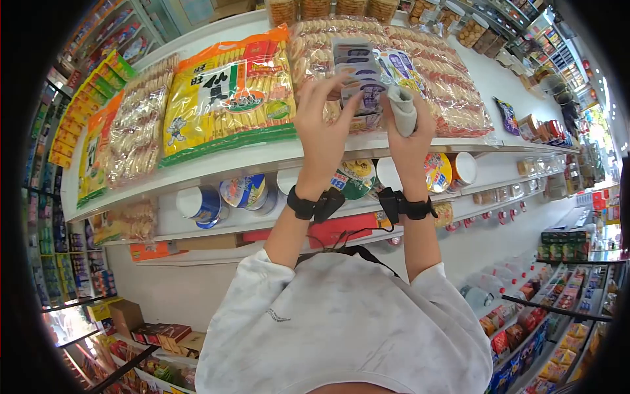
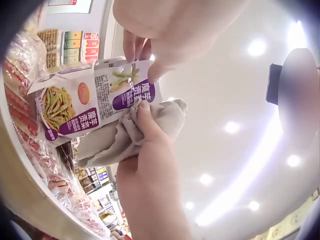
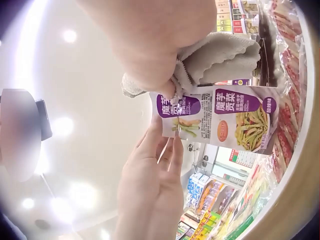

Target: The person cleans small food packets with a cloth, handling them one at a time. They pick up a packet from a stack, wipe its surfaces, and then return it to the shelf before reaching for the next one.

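A white and purple printed packet (image 1: 371,98) is held between the two hands over the shelf. The left hand (image 1: 321,125) pinches its edge between thumb and fingers, seen also in the left wrist view, where the packet (image 2: 107,85) shows green vegetable pictures. The right hand (image 1: 412,141) grips a folded grey cloth (image 1: 401,113), with its thumb against the packet's other edge. In the right wrist view the cloth (image 3: 220,57) hangs beside the packet (image 3: 243,120). Similar packets lie just behind, partly hidden by the hands.
A large yellow snack bag (image 1: 230,92) and clear bags of rice crackers (image 1: 446,85) lie on the white shelf (image 1: 262,152). Tubs (image 1: 249,192) stand on the shelf below. Jars (image 1: 348,8) line the back. Racks of goods stand on both sides.
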`<state>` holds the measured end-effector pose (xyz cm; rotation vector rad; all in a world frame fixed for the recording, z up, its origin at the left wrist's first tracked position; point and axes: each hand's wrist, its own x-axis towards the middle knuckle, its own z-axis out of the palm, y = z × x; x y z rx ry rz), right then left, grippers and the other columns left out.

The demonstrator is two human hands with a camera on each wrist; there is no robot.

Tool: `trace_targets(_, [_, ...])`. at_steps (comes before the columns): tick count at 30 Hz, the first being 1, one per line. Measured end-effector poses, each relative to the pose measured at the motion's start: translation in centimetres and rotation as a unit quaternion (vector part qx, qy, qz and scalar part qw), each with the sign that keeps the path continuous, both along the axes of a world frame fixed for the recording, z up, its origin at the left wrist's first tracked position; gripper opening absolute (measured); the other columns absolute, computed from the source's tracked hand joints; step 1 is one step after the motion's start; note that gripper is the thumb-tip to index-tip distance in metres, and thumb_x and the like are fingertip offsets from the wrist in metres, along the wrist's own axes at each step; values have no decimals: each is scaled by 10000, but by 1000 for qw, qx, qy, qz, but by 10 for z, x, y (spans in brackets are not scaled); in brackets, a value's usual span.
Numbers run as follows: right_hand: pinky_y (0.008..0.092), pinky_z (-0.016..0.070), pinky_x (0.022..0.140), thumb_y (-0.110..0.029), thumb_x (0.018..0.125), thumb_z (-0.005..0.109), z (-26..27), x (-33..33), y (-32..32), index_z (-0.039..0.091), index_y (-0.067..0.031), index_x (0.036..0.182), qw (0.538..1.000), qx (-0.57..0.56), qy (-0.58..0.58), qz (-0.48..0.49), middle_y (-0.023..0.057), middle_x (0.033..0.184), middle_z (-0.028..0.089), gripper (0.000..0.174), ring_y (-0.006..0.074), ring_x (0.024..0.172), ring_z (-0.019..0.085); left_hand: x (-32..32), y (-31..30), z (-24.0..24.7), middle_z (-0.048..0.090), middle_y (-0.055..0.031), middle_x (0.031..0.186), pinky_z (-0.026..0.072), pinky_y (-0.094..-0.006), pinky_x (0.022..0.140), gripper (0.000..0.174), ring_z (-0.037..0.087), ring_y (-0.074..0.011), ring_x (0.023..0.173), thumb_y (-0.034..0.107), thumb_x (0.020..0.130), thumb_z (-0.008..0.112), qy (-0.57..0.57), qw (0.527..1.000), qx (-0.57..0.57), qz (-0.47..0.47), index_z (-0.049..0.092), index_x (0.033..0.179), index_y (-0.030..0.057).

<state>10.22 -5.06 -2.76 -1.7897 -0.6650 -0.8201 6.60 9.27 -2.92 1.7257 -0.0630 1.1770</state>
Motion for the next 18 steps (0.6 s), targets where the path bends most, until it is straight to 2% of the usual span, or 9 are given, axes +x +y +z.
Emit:
trace_targets(3, [307, 500, 757, -101, 845, 753, 3, -10, 6, 650, -15, 1050, 997, 13, 70, -33, 113, 936, 684, 245, 179, 837, 658, 1, 7, -10, 685, -73, 949, 512, -280, 752, 227, 662, -157, 882, 6, 778, 781, -30, 999, -22, -25, 707, 993, 20])
trace_targets(6, [299, 494, 782, -175, 886, 736, 2, -14, 5, 648, -9, 1083, 991, 47, 114, -50, 100, 979, 684, 273, 159, 883, 639, 1, 10, -10, 690, -68, 923, 511, -279, 786, 212, 665, -146, 882, -2, 796, 765, -31, 998, -22, -58, 678, 989, 11])
trace_targets(9, [290, 483, 814, -263, 927, 700, 0, -11, -4, 616, 19, 1135, 976, 152, 125, -90, 105, 1061, 665, 360, 163, 951, 619, 8, 13, -9, 688, -74, 927, 505, -261, 805, 143, 658, -134, 891, -5, 841, 735, -95, 994, -47, -31, 641, 948, 2])
trace_targets(12, [259, 475, 807, -313, 968, 645, 12, -31, -6, 602, 33, 1141, 953, 245, 114, -135, 91, 1111, 639, 389, 114, 973, 588, -15, 7, 2, 671, -85, 973, 506, -252, 810, 111, 644, -129, 902, -23, 880, 693, -109, 981, -156, -29, 601, 941, -5])
trace_targets(13, [242, 459, 813, -350, 995, 592, 14, -41, -8, 586, 15, 1176, 954, 232, 117, -152, 94, 1150, 612, 408, 97, 1011, 558, -21, 4, 6, 661, -88, 992, 505, -250, 809, 123, 638, -128, 904, -25, 886, 685, -142, 978, -147, -47, 600, 972, -8])
trace_targets(15, [242, 458, 799, -345, 1001, 580, 10, -57, -15, 594, 14, 1172, 963, 228, 112, -92, 74, 1113, 622, 397, 92, 977, 560, -35, -5, 9, 643, -95, 1029, 503, -247, 806, 156, 626, -127, 907, -31, 897, 671, -203, 967, -133, -81, 597, 1034, -13])
trace_targets(16, [241, 457, 793, -342, 1005, 575, 9, -68, -17, 598, 13, 1169, 965, 228, 113, -61, 65, 1095, 628, 392, 89, 960, 561, -44, -11, 5, 634, -95, 1040, 499, -243, 806, 189, 623, -128, 909, -47, 894, 662, -159, 973, -109, -125, 592, 1065, -14])
trace_targets(18, [253, 473, 784, -241, 988, 607, 14, -93, -15, 569, 34, 1167, 954, 170, 245, -27, 79, 1049, 645, 330, 98, 929, 582, -60, -22, 0, 617, -94, 1061, 490, -234, 808, 258, 618, -131, 914, -79, 886, 645, -70, 974, -53, -210, 581, 1128, -16])
